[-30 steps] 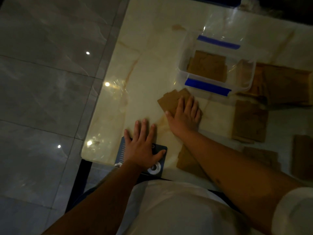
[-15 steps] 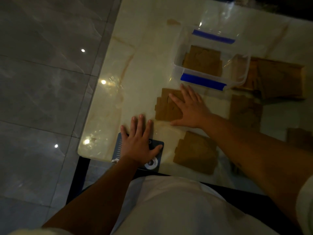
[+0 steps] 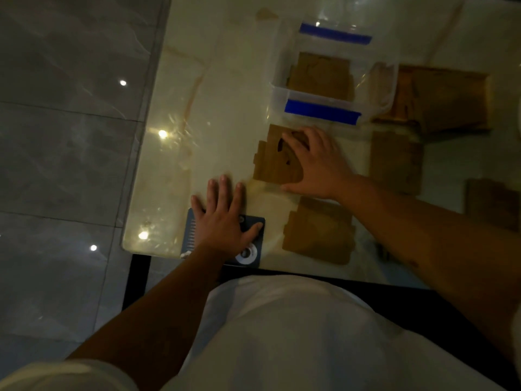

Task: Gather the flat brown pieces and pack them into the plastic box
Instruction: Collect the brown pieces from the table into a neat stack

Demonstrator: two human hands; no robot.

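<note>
Floor (image 3: 70, 136): large glossy grey tiles with pale veining; round light reflections.
Table (image 3: 220, 88): polished cream stone-look top with tan veins, rounded near-left corner, dark frame beneath.
Plastic box (image 3: 282, 91): clear, rectangular, rounded corners, blue strip on the near and far sides; stands open on the table.
Pieces in box (image 3: 321, 76): flat matte brown sheets lying on the box floor.
Large brown stack (image 3: 448, 100): flat pieces just right of the box, overlapping.
Loose pieces: one stack (image 3: 318, 232) near the table's front edge, notched outline; another (image 3: 396, 162) to the right; all flat on the table.
Right hand (image 3: 318, 162): palm down, fingers curled over a notched brown stack (image 3: 273, 165) just before the box; whether it grips, cannot tell.
Left hand (image 3: 222, 218): fingers spread and relaxed, flat on a dark blue card (image 3: 253, 249) bearing a white ring mark.
</note>
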